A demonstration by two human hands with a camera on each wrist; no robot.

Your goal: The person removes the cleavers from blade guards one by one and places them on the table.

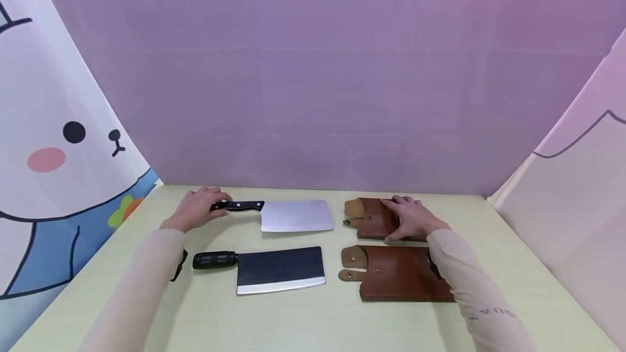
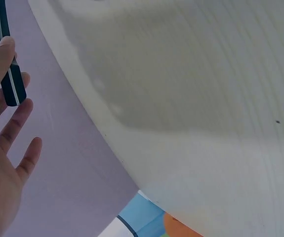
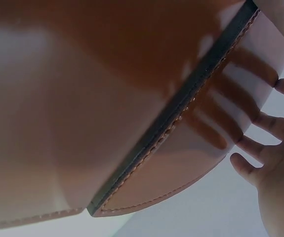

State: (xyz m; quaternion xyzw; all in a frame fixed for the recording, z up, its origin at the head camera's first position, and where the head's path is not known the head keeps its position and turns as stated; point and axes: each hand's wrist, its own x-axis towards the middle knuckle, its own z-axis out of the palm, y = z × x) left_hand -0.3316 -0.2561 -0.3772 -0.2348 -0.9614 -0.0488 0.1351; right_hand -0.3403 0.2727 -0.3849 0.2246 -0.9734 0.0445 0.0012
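My left hand (image 1: 198, 209) pinches the end of the black riveted handle (image 1: 244, 206) of a silver cleaver (image 1: 296, 216), thumb on the near side. In the left wrist view that handle (image 2: 15, 89) lies between thumb and fingers, the ring and little fingers free of it. My right hand (image 1: 414, 217) spans the farther brown leather knife sheath (image 1: 374, 219), gripping it with fingers at the far edge and thumb at the near edge. The right wrist view shows the fingertips at that sheath's edge (image 3: 181, 163), mirrored in its glossy leather.
A second cleaver (image 1: 281, 268) with a dark blade and ribbed black handle lies nearer on the pale table (image 1: 293, 325). Right of it lies a larger brown sheath (image 1: 398, 273), partly under the right forearm. A purple cloth wall (image 1: 332, 96) stands behind.
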